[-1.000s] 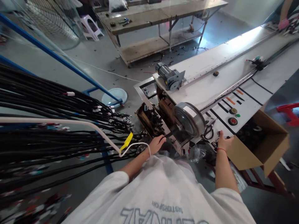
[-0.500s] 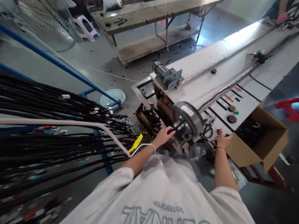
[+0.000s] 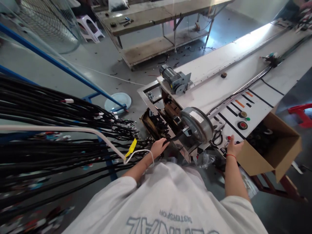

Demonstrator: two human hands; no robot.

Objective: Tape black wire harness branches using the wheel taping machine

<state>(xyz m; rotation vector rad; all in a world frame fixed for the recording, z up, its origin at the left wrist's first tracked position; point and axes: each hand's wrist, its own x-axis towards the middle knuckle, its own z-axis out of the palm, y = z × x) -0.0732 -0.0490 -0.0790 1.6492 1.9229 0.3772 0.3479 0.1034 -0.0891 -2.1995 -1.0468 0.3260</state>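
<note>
My left hand is closed round a black taped wire harness that comes out of the round metal taping head at the table's near end. From that head the harness runs on along the white table. My right hand rests at the table's edge with thumb and fingers apart, its thumb close beside a red button. A pair of scissors lies between the taping head and this hand.
A motor sits at the table's corner. An open cardboard box stands at right. Many black harnesses hang on a blue rack at left. Near my left arm are a pale bar and a yellow tag. Another person is at the far end.
My left hand has moved left, away from the taping head, and more of the black harness shows between them. My right hand stays almost where it was, beside the red button.
</note>
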